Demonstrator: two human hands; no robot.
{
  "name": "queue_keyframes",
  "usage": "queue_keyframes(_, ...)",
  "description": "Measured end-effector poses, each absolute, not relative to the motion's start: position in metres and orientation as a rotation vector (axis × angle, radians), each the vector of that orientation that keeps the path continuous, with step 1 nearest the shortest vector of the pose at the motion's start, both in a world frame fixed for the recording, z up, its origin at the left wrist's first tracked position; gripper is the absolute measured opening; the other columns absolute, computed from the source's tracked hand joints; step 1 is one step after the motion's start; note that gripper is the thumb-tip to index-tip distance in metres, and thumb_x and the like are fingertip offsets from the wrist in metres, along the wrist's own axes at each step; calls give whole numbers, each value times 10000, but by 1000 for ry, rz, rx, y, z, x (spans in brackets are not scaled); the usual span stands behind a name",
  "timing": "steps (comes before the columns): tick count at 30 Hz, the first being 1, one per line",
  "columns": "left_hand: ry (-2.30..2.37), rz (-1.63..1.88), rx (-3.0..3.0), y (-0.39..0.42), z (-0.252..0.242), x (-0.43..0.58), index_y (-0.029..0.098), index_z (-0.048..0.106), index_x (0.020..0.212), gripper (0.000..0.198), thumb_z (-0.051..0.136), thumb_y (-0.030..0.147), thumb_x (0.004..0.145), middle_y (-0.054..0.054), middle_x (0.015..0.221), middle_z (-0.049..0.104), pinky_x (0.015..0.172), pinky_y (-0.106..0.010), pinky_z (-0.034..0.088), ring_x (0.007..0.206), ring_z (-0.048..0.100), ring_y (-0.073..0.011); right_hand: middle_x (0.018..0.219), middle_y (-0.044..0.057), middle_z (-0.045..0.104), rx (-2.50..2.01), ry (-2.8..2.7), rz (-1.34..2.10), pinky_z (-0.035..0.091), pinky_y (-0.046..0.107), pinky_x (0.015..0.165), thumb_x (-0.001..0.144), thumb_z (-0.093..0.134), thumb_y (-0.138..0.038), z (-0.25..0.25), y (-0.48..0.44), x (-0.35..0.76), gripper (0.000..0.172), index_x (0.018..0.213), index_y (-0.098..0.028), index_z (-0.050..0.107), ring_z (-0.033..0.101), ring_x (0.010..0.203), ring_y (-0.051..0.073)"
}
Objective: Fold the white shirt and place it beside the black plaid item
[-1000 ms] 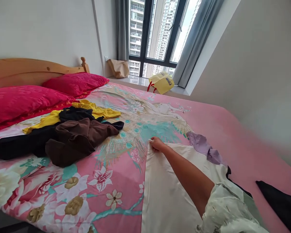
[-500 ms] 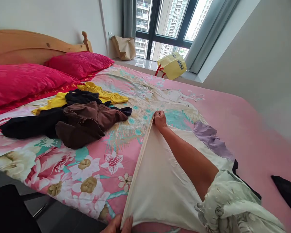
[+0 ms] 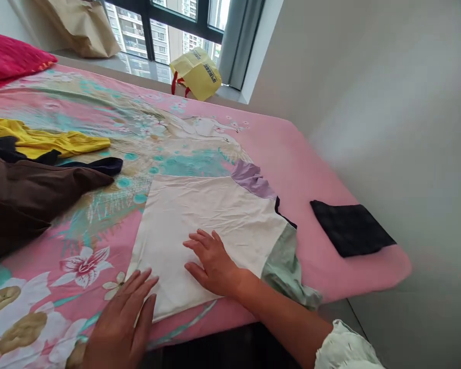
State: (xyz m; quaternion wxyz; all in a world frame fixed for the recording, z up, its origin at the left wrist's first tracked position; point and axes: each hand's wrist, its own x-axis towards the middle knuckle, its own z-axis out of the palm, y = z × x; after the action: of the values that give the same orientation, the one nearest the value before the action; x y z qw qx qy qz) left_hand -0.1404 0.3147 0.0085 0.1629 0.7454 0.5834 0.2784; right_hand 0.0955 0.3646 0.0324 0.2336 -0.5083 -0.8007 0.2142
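Observation:
A cream-white T-shirt [image 3: 200, 205] lies spread flat on the bed, with one lilac sleeve [image 3: 253, 179], one sage-green sleeve [image 3: 286, 266] and a dark neckband [image 3: 282, 212] toward the right. My left hand [image 3: 125, 312] is open, its fingers stretched over the near left corner of the hem. Above the lower middle of the shirt is my right hand [image 3: 211, 261], open with fingers apart and palm down; whether it presses on the cloth I cannot tell. Neither hand grips anything.
A folded black cloth [image 3: 349, 228] lies near the bed's right corner. Brown clothing [image 3: 30, 195] and a yellow garment [image 3: 57, 141] are heaped at left. A yellow bag [image 3: 197, 74] and a brown paper bag [image 3: 84, 31] stand by the window. The wall rises behind the pink bedsheet [image 3: 276, 143].
Both hands have let go of the shirt's hem, and the lifted cloth now lies flat. My right hand has come back toward me. The view has turned right, showing the whole black cloth.

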Motion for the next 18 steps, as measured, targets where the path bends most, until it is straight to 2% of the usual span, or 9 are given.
queue_keyframes(3,1681,448,2377,331,-10,-132,179,510,1285,591,323,487,817,-75,1421,440,1132,-472,168,1341,336,-259,1457,110,345,-1773,-2187,480,-9,604,1085,863,497,-424,14,319,174,524,1341,-228,412,214,1375,300)
queue_keyframes(5,1723,288,2471,334,-23,-135,176,451,1344,654,300,514,806,-65,1466,373,1138,-474,121,1367,285,-256,1462,132,329,-2100,-1963,366,2,642,1062,870,461,-430,4,290,230,540,1357,-203,400,230,1363,327)
queue_keyframes(6,1738,252,2507,333,-27,-138,174,432,1360,665,287,516,809,-63,1476,356,1139,-465,116,1376,265,-249,1452,145,343,-2213,-1823,299,38,641,1063,867,450,-434,0,275,256,545,1349,-182,411,247,1352,335)
queue_keyframes(8,1761,256,2563,332,-33,-142,158,418,1369,665,260,498,820,-76,1476,355,1138,-451,118,1389,233,-235,1382,184,421,-2289,-1559,218,188,571,1069,859,430,-454,-3,246,298,562,1314,-125,442,335,1295,320)
queue_keyframes(11,1732,241,2625,331,-32,-143,159,380,1388,643,264,462,833,-86,1483,340,1134,-453,117,1405,186,-224,1223,160,547,-2181,-1384,332,346,438,1013,863,393,-444,1,207,330,486,1201,-123,528,462,1160,260)
queue_keyframes(13,1707,160,2639,332,-28,-142,165,349,1402,638,272,461,843,-88,1495,316,1128,-465,120,1407,177,-234,1155,114,580,-2095,-1401,491,376,395,980,842,402,-360,6,188,333,390,1133,-160,566,491,1103,230)
queue_keyframes(15,1714,83,2636,334,-23,-140,146,341,1405,635,249,462,862,-101,1498,304,1119,-477,136,1399,197,-253,1139,84,580,-2048,-1452,589,385,368,960,759,463,-261,10,175,329,397,1136,-185,565,488,1088,216)
queue_keyframes(17,1736,27,2626,338,-17,-138,114,357,1393,626,230,446,878,-122,1490,315,1107,-478,168,1383,238,-267,1090,69,586,-2049,-1465,581,384,358,944,685,513,-212,13,168,325,413,1092,-193,583,491,1052,217)
queue_keyframes(18,1762,6,2610,341,-13,-137,121,379,1380,606,241,434,880,-115,1481,337,1100,-465,195,1371,268,-260,1032,65,593,-2050,-1447,564,387,356,925,679,530,-220,14,165,323,347,1016,-188,605,499,1011,219)
